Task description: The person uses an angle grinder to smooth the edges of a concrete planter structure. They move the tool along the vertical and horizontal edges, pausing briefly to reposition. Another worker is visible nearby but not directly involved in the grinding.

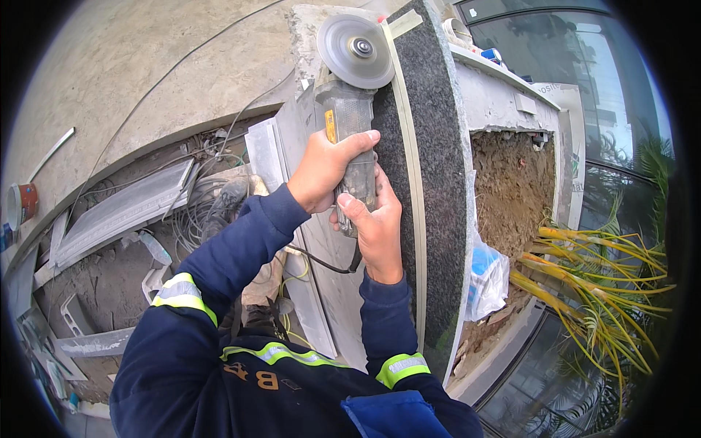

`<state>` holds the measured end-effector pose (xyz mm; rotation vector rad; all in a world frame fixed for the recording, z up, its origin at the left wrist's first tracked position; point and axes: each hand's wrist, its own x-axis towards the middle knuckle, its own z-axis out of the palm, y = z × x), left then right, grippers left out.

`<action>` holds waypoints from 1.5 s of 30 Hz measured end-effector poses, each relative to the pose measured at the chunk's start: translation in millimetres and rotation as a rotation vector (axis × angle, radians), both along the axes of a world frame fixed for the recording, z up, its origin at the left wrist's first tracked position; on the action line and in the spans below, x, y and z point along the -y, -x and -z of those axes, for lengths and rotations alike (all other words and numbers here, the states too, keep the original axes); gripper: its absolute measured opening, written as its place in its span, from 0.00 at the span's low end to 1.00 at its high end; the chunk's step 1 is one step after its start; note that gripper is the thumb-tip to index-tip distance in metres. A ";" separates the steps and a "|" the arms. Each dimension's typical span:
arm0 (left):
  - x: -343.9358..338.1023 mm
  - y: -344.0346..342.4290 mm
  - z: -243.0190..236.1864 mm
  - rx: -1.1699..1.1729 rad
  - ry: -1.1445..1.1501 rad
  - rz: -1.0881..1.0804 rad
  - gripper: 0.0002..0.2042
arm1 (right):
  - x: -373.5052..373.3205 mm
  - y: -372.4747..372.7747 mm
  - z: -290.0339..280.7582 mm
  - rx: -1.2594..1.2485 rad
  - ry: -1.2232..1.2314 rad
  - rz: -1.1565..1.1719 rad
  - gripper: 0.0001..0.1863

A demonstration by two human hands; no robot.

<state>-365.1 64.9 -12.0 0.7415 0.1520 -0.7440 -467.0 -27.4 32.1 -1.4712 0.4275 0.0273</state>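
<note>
My left hand (pixel 325 171) is closed round the grey body of an angle grinder (pixel 343 106), thumb across it toward the right. My right hand (pixel 376 241) grips the lower end of the same tool, below my left. The grinder's large metal disc (pixel 339 55) is at the top, beside the upper end of a dark speckled stone slab (pixel 445 204). A pale tape strip (pixel 413 190) runs lengthwise along the slab, with a short piece across its top. A black power cord (pixel 325 266) hangs from the tool. Whether the disc is spinning I cannot tell.
Grey panels (pixel 124 215), coiled cables (pixel 197 226) and an orange bucket (pixel 24 204) lie left, by a concrete ledge (pixel 146 58). Right are a soil-filled planter (pixel 511 179), a plastic bag (pixel 488 285), yellow-stemmed palms (pixel 584 270) and glass panes (pixel 555 51).
</note>
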 end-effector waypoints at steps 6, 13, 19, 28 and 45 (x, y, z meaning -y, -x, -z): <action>-2.2 19.4 -2.2 -0.007 0.009 -0.007 0.12 | 1.9 20.0 2.5 -0.014 -0.016 -0.011 0.39; -1.9 25.3 -3.4 -0.009 0.015 -0.004 0.11 | 2.8 25.7 1.4 0.008 -0.058 -0.014 0.39; 3.0 17.2 -2.2 -0.013 0.013 -0.015 0.11 | 7.9 17.7 4.5 0.012 -0.001 -0.012 0.38; 4.9 1.9 -3.6 -0.031 0.005 0.000 0.12 | 5.6 1.0 -1.6 -0.007 -0.025 0.002 0.36; 9.0 -21.8 -1.3 -0.004 0.016 0.001 0.15 | 8.1 -20.0 -1.4 -0.019 0.020 0.018 0.32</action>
